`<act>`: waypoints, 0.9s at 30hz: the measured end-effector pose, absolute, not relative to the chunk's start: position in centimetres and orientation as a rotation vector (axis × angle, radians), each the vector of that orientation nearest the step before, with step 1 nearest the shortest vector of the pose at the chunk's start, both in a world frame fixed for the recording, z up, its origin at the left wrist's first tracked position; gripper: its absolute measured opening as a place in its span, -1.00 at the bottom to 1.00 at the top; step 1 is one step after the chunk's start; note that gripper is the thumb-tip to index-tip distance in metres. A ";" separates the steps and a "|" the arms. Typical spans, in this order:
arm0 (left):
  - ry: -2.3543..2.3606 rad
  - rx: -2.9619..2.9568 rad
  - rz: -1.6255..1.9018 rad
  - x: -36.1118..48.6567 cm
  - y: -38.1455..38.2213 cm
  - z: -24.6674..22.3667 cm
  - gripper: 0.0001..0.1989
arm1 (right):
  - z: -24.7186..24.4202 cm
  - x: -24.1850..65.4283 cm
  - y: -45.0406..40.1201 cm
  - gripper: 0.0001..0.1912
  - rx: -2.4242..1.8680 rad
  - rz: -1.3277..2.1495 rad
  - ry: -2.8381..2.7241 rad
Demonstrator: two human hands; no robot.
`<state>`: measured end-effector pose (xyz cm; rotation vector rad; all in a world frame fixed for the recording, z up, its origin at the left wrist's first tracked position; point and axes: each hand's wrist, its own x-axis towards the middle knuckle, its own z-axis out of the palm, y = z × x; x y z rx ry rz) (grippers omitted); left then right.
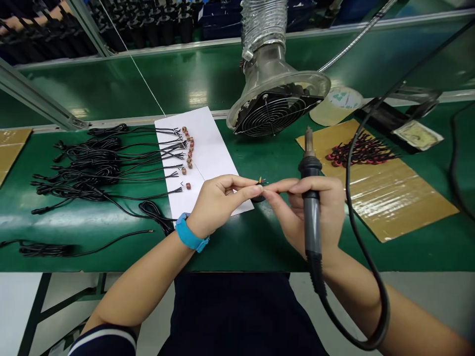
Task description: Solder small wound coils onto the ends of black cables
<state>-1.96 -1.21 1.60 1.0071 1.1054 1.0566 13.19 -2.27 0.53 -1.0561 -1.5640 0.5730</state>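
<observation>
My left hand (222,198), with a blue wristband, pinches the end of a black cable whose thin coloured wires (261,181) stick up between the fingertips. My right hand (315,212) holds a soldering iron (311,217) upright against its palm, tip pointing away from me. Its thumb and forefinger meet the left fingertips at the wires. Beneath and left of my left hand lies a white sheet (200,143) bearing a row of small reddish-brown rings (190,148). Stripped ends of several black cables (100,158) rest on the sheet's left edge.
A fume extractor hood (276,106) hangs over the green table (230,252). At the right are cardboard (393,198) with black-and-red parts (359,151), a round container (336,106) and an iron stand with a sponge (418,134). The iron's cord (352,212) loops past my right forearm.
</observation>
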 end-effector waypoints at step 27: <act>1.130 1.092 1.166 -1.5 -1.6 0.6 -0.66 | 0.4 13.9 -0.4 -0.67 -0.957 1.004 -1.444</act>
